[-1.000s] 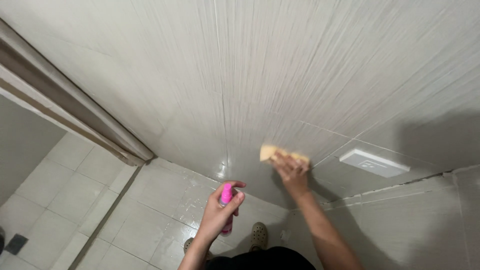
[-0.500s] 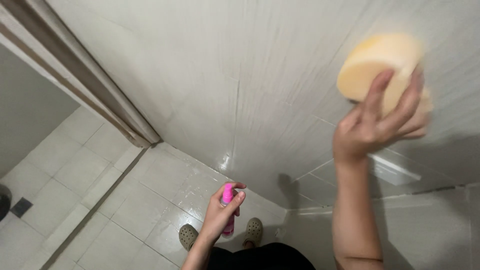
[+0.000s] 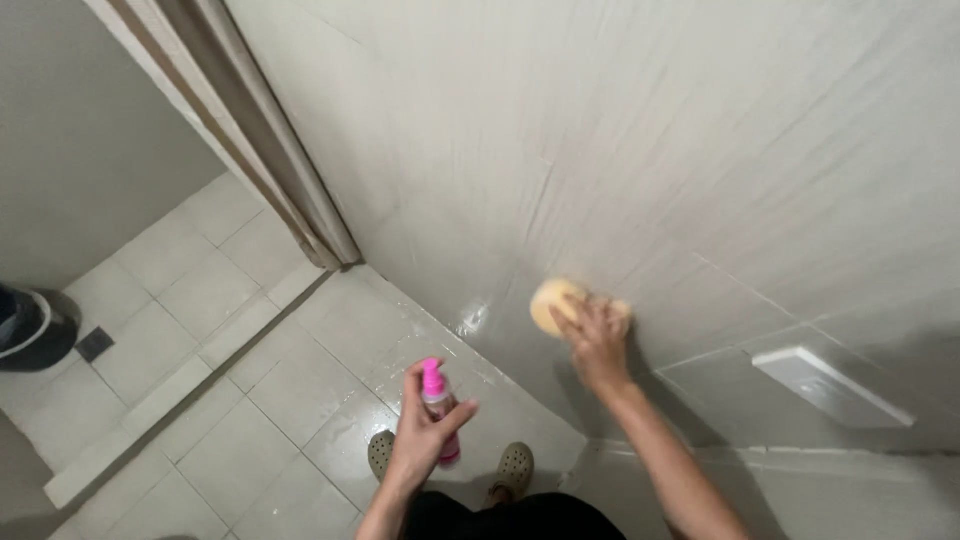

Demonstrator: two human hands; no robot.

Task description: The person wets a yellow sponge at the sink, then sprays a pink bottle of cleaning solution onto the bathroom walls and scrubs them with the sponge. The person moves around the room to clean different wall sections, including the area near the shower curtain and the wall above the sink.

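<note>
Yellow sponge (image 3: 553, 303) under flattened right hand (image 3: 597, 340)

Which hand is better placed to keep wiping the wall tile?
The right hand: it presses the yellow sponge flat against the wall. The left hand holds the pink spray bottle away from the wall.

right hand (image 3: 597, 340) pressing sponge (image 3: 553, 303) on wall (image 3: 620, 150), left hand (image 3: 425, 432) holding spray bottle (image 3: 438, 400)

One yellow sponge (image 3: 552, 305) mid-frame, one pink spray bottle (image 3: 439, 408) lower centre, two hands: right hand (image 3: 598, 342) and left hand (image 3: 422, 436). Two green clogs (image 3: 450, 462) at bottom, one white wall fixture (image 3: 830, 386) at right. One curtain (image 3: 250, 140) upper left, one floor drain (image 3: 95, 343) at left edge.
</note>
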